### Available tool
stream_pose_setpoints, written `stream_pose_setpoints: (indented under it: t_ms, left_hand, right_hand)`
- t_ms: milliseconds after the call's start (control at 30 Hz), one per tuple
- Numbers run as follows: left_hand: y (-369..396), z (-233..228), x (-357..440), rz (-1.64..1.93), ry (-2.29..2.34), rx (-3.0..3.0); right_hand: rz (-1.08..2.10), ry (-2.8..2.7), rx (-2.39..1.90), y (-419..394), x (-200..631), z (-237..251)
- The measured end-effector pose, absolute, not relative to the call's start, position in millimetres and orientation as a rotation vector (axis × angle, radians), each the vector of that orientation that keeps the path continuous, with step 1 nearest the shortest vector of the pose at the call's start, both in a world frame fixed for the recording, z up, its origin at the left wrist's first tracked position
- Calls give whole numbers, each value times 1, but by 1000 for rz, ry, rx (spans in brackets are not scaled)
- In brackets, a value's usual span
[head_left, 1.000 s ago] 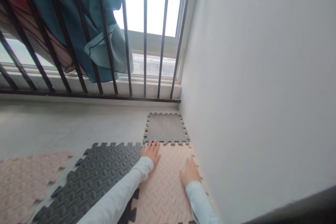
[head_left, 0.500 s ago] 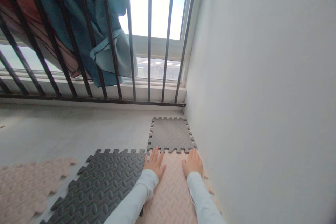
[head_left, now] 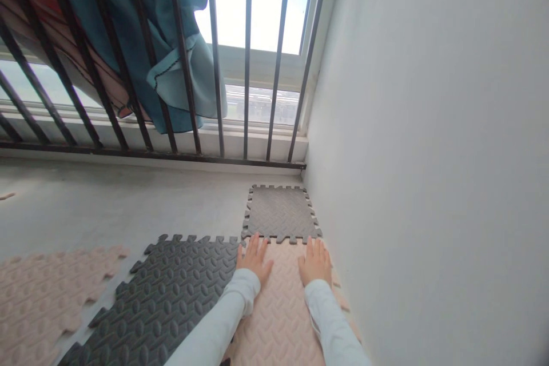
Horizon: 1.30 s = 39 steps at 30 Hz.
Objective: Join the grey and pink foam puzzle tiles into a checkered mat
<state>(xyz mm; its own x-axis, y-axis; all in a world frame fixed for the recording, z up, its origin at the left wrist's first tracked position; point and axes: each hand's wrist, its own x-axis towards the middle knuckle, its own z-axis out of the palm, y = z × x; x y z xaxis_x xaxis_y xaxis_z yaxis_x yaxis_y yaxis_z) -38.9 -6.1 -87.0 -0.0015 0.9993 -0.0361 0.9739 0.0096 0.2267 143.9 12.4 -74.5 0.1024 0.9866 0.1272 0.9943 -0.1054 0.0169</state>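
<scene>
Hands flat, fingers spread | left hand (head_left: 254,258), right hand (head_left: 316,263) pressing pink mat (head_left: 281,314)

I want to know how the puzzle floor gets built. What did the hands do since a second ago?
The right hand slid forward along the pink mat to its far edge, beside the small grey mat. The left hand shifted only a little along that seam. Both lie flat and open, gripping nothing. The big dark mat, the pink mat on the left and the hanging blue cloth stayed put.
</scene>
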Motion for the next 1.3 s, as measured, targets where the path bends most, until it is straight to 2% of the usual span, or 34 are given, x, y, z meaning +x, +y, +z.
stream_pose_setpoints:
  t_ms: [567,733,1300]
  left_hand:
    - [-8,-83,-38,200,2113,2087]
    - [-6,-84,-38,222,2110,2101]
    - [-5,-90,-35,325,2304,1965]
  right_hand:
    - [-200,-2112,-2250,8,140,-65]
    - [-79,-2373,-2046,12,139,-62]
    - [13,-2459,-2082,12,97,-54]
